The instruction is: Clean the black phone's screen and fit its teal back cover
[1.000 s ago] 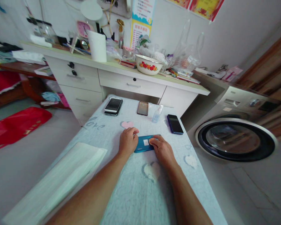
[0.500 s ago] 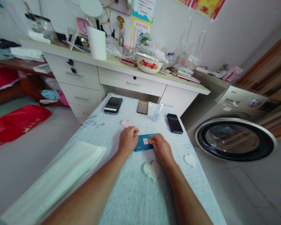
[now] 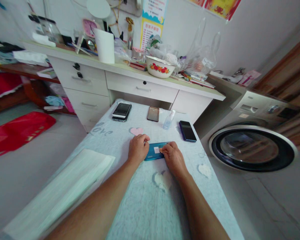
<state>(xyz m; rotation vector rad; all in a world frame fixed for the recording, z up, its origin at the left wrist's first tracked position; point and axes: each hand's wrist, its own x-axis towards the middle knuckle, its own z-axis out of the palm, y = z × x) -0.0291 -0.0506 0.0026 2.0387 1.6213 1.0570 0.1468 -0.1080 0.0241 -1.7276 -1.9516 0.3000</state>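
Observation:
A blue phone [image 3: 152, 154] lies back up on the cloth-covered table, with a small white label on it. My left hand [image 3: 138, 148] is closed at the phone's left end, its fingers curled against the edge. At the right end my right hand [image 3: 173, 156] pinches a small orange-brown piece [image 3: 162, 150] and presses it on the phone's back beside the label. What the left fingers grip, if anything besides the phone's edge, is hidden.
Beyond my hands are stacked phones [image 3: 121, 111], a phone case [image 3: 153, 114], a spray bottle [image 3: 169, 120] and a dark phone [image 3: 187, 131]. A folded pale cloth [image 3: 62, 190] lies at left. A desk [image 3: 140, 78] stands behind, a washing machine [image 3: 252, 146] at right.
The whole view has shifted very slightly. Both hands stay at the phone, and the orange-brown piece remains beside the label.

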